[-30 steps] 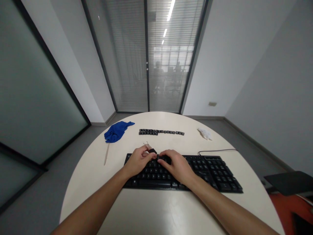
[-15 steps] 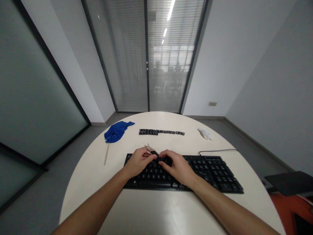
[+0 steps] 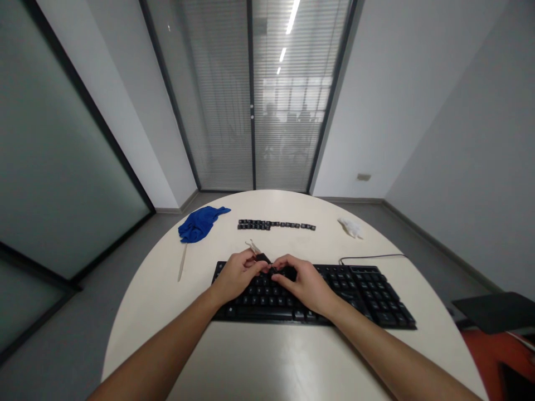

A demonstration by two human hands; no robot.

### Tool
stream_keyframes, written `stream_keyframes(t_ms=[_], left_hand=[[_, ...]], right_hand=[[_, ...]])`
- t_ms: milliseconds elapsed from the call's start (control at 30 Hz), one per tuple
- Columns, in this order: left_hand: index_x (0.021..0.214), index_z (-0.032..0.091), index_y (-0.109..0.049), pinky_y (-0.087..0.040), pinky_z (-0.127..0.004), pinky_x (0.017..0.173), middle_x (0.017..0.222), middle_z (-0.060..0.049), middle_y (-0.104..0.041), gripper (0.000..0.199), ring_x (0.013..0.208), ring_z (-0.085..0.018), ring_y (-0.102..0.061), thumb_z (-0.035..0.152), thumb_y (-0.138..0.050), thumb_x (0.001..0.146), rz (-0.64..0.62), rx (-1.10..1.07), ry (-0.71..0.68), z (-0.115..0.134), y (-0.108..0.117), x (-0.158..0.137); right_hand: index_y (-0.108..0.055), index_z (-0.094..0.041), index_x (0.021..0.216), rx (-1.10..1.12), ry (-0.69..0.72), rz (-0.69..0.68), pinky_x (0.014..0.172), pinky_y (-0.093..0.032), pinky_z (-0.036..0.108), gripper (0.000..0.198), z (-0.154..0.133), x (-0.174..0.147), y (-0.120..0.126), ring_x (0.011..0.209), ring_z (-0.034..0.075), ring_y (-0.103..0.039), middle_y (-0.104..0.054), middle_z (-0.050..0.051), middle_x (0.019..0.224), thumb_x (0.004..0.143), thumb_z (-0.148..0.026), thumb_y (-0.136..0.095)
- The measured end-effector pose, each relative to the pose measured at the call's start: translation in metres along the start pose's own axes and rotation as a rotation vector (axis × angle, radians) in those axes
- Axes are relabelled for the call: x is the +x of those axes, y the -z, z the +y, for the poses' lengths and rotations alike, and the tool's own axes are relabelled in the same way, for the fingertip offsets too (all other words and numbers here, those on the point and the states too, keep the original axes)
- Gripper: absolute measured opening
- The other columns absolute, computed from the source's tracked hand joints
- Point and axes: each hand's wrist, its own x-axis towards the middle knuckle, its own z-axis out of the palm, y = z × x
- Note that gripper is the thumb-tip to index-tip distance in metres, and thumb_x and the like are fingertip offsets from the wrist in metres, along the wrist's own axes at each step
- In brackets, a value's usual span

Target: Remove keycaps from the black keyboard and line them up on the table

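A black keyboard lies across the table under both hands. My left hand is over its upper left part, fingers closed on a keycap puller with a black handle and thin wire prongs pointing away from me. Beside it, my right hand bends its thumb and index finger around a small black keycap; the fingertips partly hide it. Both hands' fingertips nearly meet above the upper key rows. Past the keyboard, removed keycaps lie in neat rows on the table.
A blue cloth and a thin pale stick lie at the left of the round white table. A crumpled white tissue is at the right. The keyboard's cable runs rightward. Beyond the right edge stands a black and red chair.
The keycap puller has tilted a little in my left hand, its prongs and black handle now showing more. Both hands otherwise stay almost in place.
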Motion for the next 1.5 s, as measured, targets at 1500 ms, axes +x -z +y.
stream_keyframes(t_ms=[1500], left_hand=[[0.095, 0.017, -0.058, -0.058, -0.030, 0.072, 0.094, -0.008, -0.073, 0.023, 0.086, -0.021, -0.073, 0.039, -0.056, 0.090, 0.116, -0.042, 0.065, -0.015, -0.002, 0.005]], right_hand=[[-0.069, -0.025, 0.101, -0.107, 0.105, 0.091, 0.094, -0.046, 0.033, 0.015, 0.004, 0.001, 0.000, 0.102, 0.019, -0.062, -0.066, 0.004, 0.105, 0.087, -0.025, -0.065]])
